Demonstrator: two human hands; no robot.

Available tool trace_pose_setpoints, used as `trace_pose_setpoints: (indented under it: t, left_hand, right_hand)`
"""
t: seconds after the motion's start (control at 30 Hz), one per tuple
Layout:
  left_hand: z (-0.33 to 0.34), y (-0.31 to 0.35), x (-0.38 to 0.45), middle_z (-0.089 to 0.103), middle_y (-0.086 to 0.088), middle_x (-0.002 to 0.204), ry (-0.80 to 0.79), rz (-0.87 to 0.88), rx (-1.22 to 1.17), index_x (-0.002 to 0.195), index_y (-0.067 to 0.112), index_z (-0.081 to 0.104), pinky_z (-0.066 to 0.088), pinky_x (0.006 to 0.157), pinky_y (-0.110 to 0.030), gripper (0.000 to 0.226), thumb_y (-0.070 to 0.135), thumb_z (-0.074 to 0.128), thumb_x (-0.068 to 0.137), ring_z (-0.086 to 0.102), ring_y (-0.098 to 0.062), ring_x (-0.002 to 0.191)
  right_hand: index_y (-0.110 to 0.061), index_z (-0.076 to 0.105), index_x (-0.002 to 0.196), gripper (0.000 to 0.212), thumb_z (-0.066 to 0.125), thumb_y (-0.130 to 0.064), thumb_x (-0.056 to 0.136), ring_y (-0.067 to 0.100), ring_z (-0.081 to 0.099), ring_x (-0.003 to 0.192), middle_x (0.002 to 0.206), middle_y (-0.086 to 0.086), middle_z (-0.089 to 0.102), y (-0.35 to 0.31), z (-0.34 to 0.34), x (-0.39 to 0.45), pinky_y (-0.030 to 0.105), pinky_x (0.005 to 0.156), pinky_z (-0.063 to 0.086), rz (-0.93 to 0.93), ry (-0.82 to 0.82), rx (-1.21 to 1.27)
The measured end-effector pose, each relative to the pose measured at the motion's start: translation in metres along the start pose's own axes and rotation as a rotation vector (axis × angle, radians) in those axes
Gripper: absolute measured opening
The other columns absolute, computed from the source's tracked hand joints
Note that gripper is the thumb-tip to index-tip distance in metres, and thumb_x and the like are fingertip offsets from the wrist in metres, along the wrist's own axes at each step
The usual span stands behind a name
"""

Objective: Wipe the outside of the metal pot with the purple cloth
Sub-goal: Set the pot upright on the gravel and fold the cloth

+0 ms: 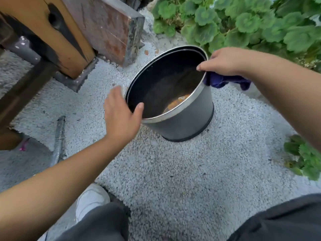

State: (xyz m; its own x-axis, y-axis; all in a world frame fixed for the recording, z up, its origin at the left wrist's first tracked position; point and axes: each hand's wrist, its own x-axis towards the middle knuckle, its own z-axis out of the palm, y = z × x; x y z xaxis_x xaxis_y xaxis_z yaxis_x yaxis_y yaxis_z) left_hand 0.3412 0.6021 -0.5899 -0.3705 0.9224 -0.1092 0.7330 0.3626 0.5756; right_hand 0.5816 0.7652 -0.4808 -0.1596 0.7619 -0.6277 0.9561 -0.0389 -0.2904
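Note:
A grey metal pot (pixel 184 122) stands tilted on the gravel ground, its dark inside facing me with something orange at the bottom. My left hand (pixel 119 113) grips the near-left rim, thumb inside the pot. My right hand (pixel 224 61) presses the purple cloth (pixel 225 81) against the outer wall at the pot's right side, just below the rim. Most of the cloth hangs under my hand and wrist.
Green leafy plants (pixel 243 23) crowd the upper right and another clump (pixel 305 157) sits at the right edge. A wooden post (pixel 57 32) and a reddish stone block (pixel 111 26) stand at upper left. A dark stick (pixel 60 140) lies left. My shoe (pixel 92 200) and knees are below.

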Motion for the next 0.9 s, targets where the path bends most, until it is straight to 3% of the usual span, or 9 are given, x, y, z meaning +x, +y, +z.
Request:
trace_pose_setpoints:
  t: [0.03, 0.1, 0.17, 0.27, 0.43, 0.57, 0.67, 0.8, 0.9]
  left_hand:
    - [-0.002, -0.004, 0.003, 0.039, -0.012, 0.146, -0.091, -0.246, -0.109, 0.142, 0.010, 0.034, 0.036, 0.108, -0.047, 0.067, 0.043, 0.059, 0.089, 0.039, -0.032, 0.133]
    - [-0.006, 0.004, 0.005, 0.058, -0.011, 0.128, -0.461, -0.638, -0.474, 0.119, 0.012, 0.054, 0.054, 0.079, -0.035, 0.039, 0.038, 0.057, 0.090, 0.065, -0.030, 0.108]
    - [-0.010, 0.014, 0.005, 0.074, -0.010, 0.093, -0.713, -0.702, -0.629, 0.098, 0.005, 0.065, 0.052, 0.050, -0.019, 0.028, 0.025, 0.045, 0.095, 0.075, -0.019, 0.073]
    - [-0.010, 0.026, 0.008, 0.074, -0.014, 0.070, -0.698, -0.658, -0.613, 0.087, -0.002, 0.069, 0.051, 0.044, -0.015, 0.035, 0.014, 0.038, 0.092, 0.071, -0.012, 0.056]
    - [-0.028, 0.031, 0.022, 0.074, -0.015, 0.071, -0.614, -0.517, -0.509, 0.080, 0.000, 0.072, 0.046, 0.044, -0.015, 0.035, 0.014, 0.040, 0.084, 0.072, -0.014, 0.060]
    - [-0.046, 0.028, 0.043, 0.073, -0.016, 0.067, -0.491, -0.416, -0.403, 0.073, -0.001, 0.070, 0.046, 0.041, -0.016, 0.030, 0.014, 0.046, 0.081, 0.073, -0.018, 0.058]
    - [-0.052, 0.023, 0.058, 0.073, -0.016, 0.065, -0.449, -0.403, -0.325, 0.076, -0.001, 0.066, 0.045, 0.038, -0.017, 0.022, 0.013, 0.049, 0.081, 0.073, -0.019, 0.057]
    - [-0.048, 0.014, 0.073, 0.073, -0.015, 0.065, -0.421, -0.426, -0.311, 0.083, -0.002, 0.066, 0.046, 0.040, -0.018, 0.024, 0.015, 0.048, 0.081, 0.072, -0.017, 0.056]
    - [-0.043, 0.012, 0.080, 0.072, -0.014, 0.062, -0.344, -0.422, -0.312, 0.085, -0.002, 0.066, 0.048, 0.042, -0.018, 0.029, 0.019, 0.045, 0.080, 0.070, -0.018, 0.053]
  right_hand:
    - [-0.019, 0.075, 0.069, 0.042, 0.053, -0.054, 0.065, 0.025, 0.040, 0.036, 0.051, 0.015, 0.062, 0.000, 0.001, 0.002, 0.050, 0.040, 0.049, 0.014, -0.003, 0.007]
    - [-0.013, 0.074, 0.066, 0.040, 0.048, -0.043, 0.061, 0.025, 0.039, 0.034, 0.054, 0.016, 0.064, 0.000, 0.000, 0.006, 0.051, 0.042, 0.049, 0.065, -0.010, -0.027]
    - [-0.005, 0.072, 0.059, 0.040, 0.044, -0.035, 0.058, 0.025, 0.039, 0.032, 0.057, 0.021, 0.066, -0.002, -0.001, 0.006, 0.047, 0.043, 0.049, 0.126, -0.009, -0.101]
    - [0.001, 0.070, 0.057, 0.040, 0.043, -0.030, 0.060, 0.025, 0.038, 0.034, 0.066, 0.026, 0.068, 0.004, -0.003, 0.005, 0.049, 0.044, 0.050, 0.167, 0.000, -0.131]
    - [-0.003, 0.070, 0.068, 0.038, 0.047, -0.031, 0.057, 0.026, 0.044, 0.035, 0.070, 0.028, 0.069, 0.020, -0.010, -0.001, 0.047, 0.043, 0.049, 0.158, 0.061, -0.049]
    - [0.000, 0.065, 0.066, 0.031, 0.051, -0.027, 0.063, 0.026, 0.041, 0.028, 0.051, 0.022, 0.063, 0.027, 0.011, -0.005, 0.051, 0.037, 0.050, 0.115, 0.081, 0.064]
    - [-0.002, 0.067, 0.071, 0.030, 0.054, -0.029, 0.067, 0.028, 0.050, 0.032, 0.050, 0.019, 0.062, 0.030, 0.034, 0.002, 0.035, 0.035, 0.048, 0.084, 0.134, 0.077]
    - [-0.008, 0.066, 0.074, 0.033, 0.054, -0.037, 0.065, 0.032, 0.061, 0.055, 0.068, 0.019, 0.067, 0.029, 0.044, 0.020, 0.029, 0.049, 0.047, 0.093, 0.132, 0.150]
    - [-0.012, 0.065, 0.074, 0.033, 0.054, -0.042, 0.064, 0.030, 0.060, 0.056, 0.067, 0.013, 0.067, 0.026, 0.041, 0.027, 0.029, 0.053, 0.045, 0.083, 0.123, 0.183]
